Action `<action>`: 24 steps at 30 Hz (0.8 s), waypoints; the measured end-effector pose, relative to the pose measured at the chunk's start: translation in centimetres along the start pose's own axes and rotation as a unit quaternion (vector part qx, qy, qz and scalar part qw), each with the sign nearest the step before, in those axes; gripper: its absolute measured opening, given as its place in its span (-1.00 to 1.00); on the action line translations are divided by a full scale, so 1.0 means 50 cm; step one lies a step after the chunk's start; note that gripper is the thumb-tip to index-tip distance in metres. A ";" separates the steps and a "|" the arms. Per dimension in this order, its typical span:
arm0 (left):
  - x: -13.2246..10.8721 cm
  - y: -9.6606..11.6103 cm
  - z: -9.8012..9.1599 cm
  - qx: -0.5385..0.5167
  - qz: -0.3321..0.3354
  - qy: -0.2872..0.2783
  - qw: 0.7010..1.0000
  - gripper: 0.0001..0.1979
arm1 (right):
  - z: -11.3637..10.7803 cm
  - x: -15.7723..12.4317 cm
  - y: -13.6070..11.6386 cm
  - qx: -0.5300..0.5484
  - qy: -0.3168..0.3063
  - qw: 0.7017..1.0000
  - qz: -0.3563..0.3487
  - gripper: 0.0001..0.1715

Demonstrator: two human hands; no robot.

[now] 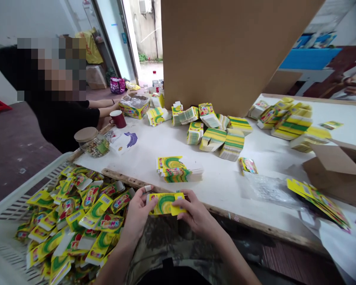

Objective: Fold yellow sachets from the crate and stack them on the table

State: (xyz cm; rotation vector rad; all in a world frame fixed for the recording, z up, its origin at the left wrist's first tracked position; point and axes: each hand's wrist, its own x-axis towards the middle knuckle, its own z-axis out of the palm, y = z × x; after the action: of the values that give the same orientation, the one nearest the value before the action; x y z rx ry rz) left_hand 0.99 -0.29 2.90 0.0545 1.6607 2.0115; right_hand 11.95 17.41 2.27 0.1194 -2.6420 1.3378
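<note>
you hold the card (pixel 165 203) low in the frame's centre, its long axis running left to right: left hand (pixel 138 215) pinches its left end, right hand (pixel 195 213) its right. the stack (pixel 178 169) sits just above on the surface (pixel 219 182), nearer your right hand.

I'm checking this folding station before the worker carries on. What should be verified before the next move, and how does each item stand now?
1. Both hands grip the yellow carton blank: ok, left hand and right hand pinch its ends.
2. Blank undamaged: cannot tell.
3. Flat stack lies on the table beyond the hands: ok.
4. White basket of pieces beside the left hand: ok.
5. Co-worker's hands away from this spot: ok.
</note>
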 end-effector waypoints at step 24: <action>0.014 0.017 0.000 0.042 0.042 0.047 0.997 -0.49 | 0.067 0.058 0.004 0.171 0.127 0.975 0.062 -0.33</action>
State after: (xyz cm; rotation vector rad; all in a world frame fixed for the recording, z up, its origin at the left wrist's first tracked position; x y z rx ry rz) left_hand 0.09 -0.10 3.47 0.0611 1.8292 2.0344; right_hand 8.66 14.84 0.74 -0.1645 -2.2230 1.7110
